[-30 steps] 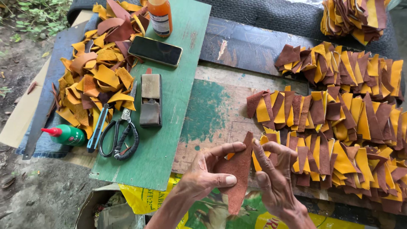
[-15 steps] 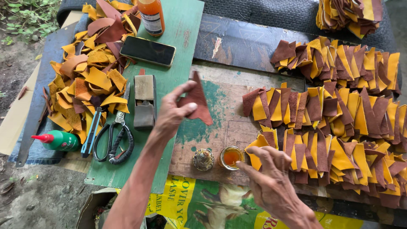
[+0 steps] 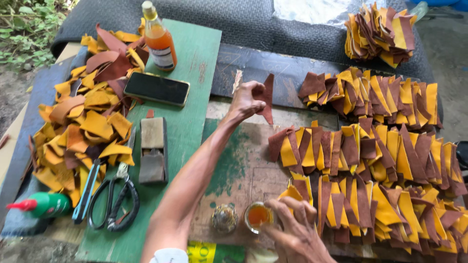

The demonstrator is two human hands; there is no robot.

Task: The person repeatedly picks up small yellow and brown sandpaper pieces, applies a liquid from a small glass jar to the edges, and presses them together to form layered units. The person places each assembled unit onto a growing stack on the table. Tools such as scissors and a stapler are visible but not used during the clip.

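The left hand pinches a brown triangular leather piece upright, at twelve o'clock from the small round jar of amber glue. The right hand, fingers loosely curled, rests at the jar's three o'clock, touching its rim, holding nothing.

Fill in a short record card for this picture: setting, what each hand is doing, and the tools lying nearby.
Setting: green board on an outdoor worktable
Left hand: raised, pinching a brown leather piece
Right hand: fingers at a small open jar of amber liquid
Beside jar: round lid
Rows: overlapped brown and yellow pieces
Loose heap: scraps
Tools: scissors, phone, bottle
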